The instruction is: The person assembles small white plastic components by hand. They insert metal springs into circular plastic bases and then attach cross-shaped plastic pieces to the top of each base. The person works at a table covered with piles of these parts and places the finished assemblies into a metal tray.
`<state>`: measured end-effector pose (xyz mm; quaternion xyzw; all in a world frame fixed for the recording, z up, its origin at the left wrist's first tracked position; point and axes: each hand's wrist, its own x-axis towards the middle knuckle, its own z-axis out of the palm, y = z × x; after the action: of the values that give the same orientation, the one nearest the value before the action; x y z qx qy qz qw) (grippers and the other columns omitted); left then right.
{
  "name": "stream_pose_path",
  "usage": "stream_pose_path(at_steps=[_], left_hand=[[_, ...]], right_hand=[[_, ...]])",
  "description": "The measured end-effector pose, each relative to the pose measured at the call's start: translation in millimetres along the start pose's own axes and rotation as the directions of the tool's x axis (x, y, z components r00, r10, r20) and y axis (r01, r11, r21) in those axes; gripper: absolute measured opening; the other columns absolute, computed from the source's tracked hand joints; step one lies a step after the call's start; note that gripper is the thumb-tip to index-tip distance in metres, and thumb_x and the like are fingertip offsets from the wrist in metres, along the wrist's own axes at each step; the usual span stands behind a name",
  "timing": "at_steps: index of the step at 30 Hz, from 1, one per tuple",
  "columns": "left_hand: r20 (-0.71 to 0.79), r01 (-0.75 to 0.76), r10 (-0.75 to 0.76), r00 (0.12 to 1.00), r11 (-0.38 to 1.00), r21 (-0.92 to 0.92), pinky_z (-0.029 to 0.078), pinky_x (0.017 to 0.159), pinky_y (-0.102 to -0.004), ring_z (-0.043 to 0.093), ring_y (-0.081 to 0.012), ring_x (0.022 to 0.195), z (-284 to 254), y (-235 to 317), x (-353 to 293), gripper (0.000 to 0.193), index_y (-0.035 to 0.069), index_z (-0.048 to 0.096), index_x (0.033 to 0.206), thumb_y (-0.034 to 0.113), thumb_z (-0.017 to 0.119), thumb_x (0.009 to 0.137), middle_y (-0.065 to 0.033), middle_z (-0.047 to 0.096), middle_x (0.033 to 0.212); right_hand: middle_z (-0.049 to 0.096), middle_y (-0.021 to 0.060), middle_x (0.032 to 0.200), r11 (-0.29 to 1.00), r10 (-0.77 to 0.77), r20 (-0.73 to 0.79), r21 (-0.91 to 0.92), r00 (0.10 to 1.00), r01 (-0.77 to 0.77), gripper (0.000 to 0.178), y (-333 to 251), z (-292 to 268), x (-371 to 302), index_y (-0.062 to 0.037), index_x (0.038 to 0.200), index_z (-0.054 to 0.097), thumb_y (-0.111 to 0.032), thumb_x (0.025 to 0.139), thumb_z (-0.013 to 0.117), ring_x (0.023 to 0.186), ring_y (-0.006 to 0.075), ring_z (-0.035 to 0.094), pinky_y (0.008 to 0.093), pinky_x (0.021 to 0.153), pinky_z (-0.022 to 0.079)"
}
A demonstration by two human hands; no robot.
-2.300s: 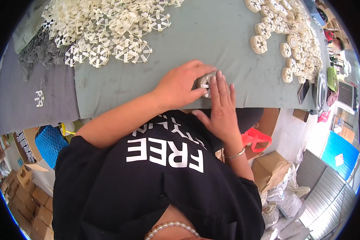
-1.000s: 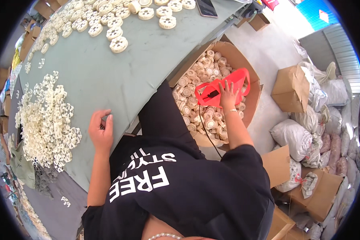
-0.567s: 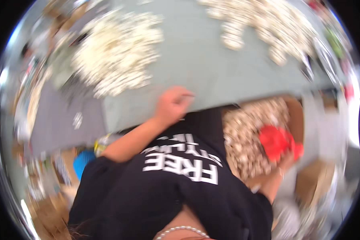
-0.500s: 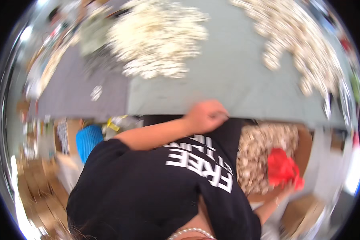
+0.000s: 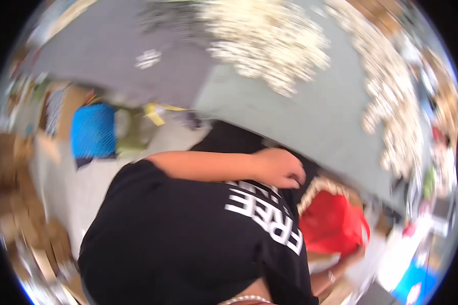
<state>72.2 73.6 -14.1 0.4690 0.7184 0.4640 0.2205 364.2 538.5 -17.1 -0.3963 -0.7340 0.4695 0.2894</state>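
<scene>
My left hand (image 5: 279, 169) is in front of my chest, near the table's front edge, with its fingers curled closed. Whatever those fingers may hold is hidden. At the lower right, my right hand (image 5: 355, 255) grips a bright red bag (image 5: 328, 221) by its side, where a strap loops out. The bag looks soft and hangs spread over a box of beige pieces (image 5: 326, 185), covering most of them. Motion blur softens the picture.
A table with a grey-green cover (image 5: 336, 122) and a darker grey part (image 5: 112, 61) bears a big heap of cream pieces (image 5: 269, 40) and a long pile (image 5: 387, 91) at the right. A blue stool-like thing (image 5: 93, 131) and cardboard boxes (image 5: 15, 198) stand left.
My view has turned, so the table slants now. The red bag is opened out larger and covers more of the box of beige pieces. My left hand remains closed before my chest.
</scene>
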Motion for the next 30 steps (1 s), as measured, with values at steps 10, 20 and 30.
stream_pose_path(at_steps=[10, 20, 30], left_hand=[[0.230, -0.232, 0.216, 0.949, 0.972, 0.044, 0.057, 0.093, -0.0433, 0.064, -0.0360, 0.118, 39, 38, 48, 0.095, 0.014, 0.043, 0.154, 0.041, 0.088, 0.074, -0.0116, 0.048, 0.151], [0.861, -0.632, 0.360, 0.360, 0.772, -0.059, 0.058, 0.080, -0.0445, 0.070, -0.0322, 0.100, 150, 34, 114, 0.041, 0.013, 0.068, 0.115, 0.024, 0.078, 0.076, -0.0065, 0.069, 0.107], [0.954, -0.706, 0.293, -0.063, 0.663, -0.250, 0.058, 0.077, -0.0489, 0.073, -0.0349, 0.095, 227, 36, 202, 0.022, 0.011, 0.073, 0.103, 0.023, 0.067, 0.085, -0.0111, 0.074, 0.105]], right_hand=[[0.060, -0.0011, 0.063, 0.962, -0.271, 0.356, 0.083, 0.894, 0.259, 0.019, -132, 88, -168, -0.0028, 0.069, 0.062, -0.004, 0.087, 0.069, 0.057, 0.0109, 0.051, 0.0288, 0.056, 0.040], [0.076, 0.0078, 0.087, 0.911, 0.184, 0.919, -0.292, 0.350, 0.290, 0.025, -186, 51, -90, -0.0038, 0.103, 0.076, -0.027, 0.094, 0.073, 0.082, 0.0183, 0.073, 0.0331, 0.072, 0.057], [0.064, 0.0226, 0.119, 0.733, 0.207, 0.096, 0.645, 0.974, -0.219, 0.059, -6, 9, 285, 0.0102, 0.134, 0.050, -0.037, 0.102, 0.066, 0.100, 0.0278, 0.071, 0.0349, 0.084, 0.063]])
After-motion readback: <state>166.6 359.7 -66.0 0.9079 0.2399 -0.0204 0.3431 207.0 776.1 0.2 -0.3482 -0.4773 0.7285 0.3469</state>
